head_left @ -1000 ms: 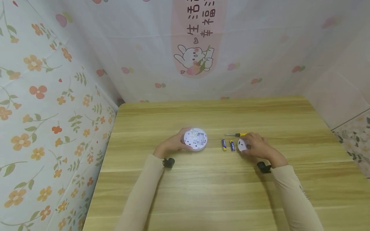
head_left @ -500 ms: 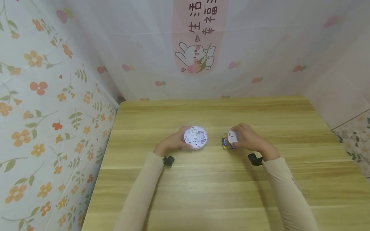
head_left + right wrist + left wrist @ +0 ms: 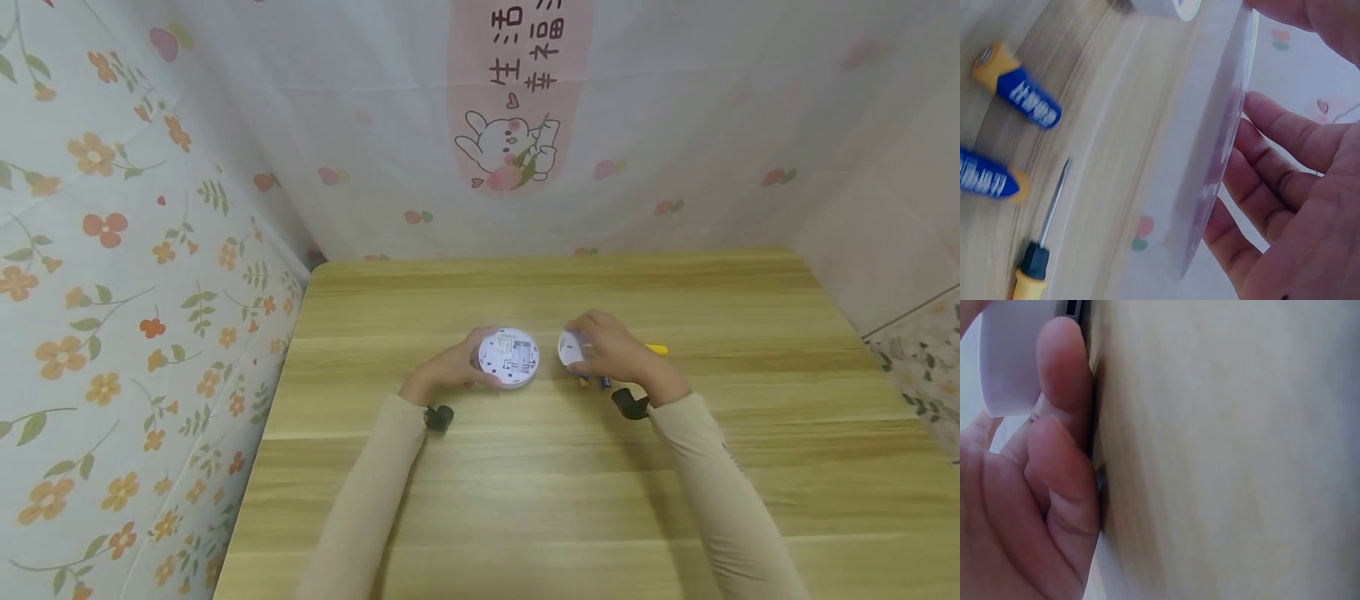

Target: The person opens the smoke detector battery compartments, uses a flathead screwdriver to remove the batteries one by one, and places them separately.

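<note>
A round white device [image 3: 507, 377] with an exposed battery compartment lies face up on the wooden table. My left hand [image 3: 453, 365] grips its left edge; in the left wrist view, fingers [image 3: 1063, 365] curl against the white side wall [image 3: 1010, 369]. To its right, my right hand [image 3: 613, 350] pinches a thin round white cover [image 3: 567, 352] by the edge, tilted and raised above the table. Two blue-and-yellow batteries, one upper [image 3: 1029, 97] and one lower [image 3: 985, 178], lie beneath that hand, partly hidden in the head view.
A screwdriver [image 3: 1035, 259] with a yellow handle lies by the batteries, its shaft covered by the right hand in the head view. A printed curtain [image 3: 375, 150] hangs behind the table [image 3: 480, 500], and a floral one [image 3: 135, 333] along the left.
My right hand has lifted the white cover and carried it left over the batteries, close to the device. The left hand keeps its grip in the same place.
</note>
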`<state>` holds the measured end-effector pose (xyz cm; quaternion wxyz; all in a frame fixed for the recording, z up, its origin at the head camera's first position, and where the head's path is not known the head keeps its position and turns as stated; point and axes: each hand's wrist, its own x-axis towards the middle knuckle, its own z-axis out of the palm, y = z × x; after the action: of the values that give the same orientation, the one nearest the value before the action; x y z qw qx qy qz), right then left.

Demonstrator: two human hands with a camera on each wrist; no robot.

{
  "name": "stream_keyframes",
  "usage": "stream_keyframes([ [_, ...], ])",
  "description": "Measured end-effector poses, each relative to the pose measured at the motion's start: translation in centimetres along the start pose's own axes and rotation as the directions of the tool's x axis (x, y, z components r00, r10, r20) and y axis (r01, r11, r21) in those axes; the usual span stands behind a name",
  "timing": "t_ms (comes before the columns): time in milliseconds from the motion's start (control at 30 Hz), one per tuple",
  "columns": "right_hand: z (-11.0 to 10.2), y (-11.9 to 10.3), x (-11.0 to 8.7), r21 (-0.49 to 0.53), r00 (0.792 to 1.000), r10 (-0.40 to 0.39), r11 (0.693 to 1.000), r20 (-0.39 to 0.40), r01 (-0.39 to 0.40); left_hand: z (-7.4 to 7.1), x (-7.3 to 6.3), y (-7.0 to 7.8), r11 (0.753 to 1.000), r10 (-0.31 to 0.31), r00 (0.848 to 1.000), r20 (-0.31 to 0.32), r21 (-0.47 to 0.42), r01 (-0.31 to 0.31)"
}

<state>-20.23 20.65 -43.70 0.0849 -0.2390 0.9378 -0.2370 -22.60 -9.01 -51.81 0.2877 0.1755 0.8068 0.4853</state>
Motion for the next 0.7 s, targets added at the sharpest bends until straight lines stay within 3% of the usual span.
stream_keyframes([
  [700,3.0,-3.8,3.6,-0.014,0.995,-0.096,0.995,0.004,0.096,-0.2,0.1,0.1,0.997,0.044,0.998,0.052,-0.062,-0.041],
])
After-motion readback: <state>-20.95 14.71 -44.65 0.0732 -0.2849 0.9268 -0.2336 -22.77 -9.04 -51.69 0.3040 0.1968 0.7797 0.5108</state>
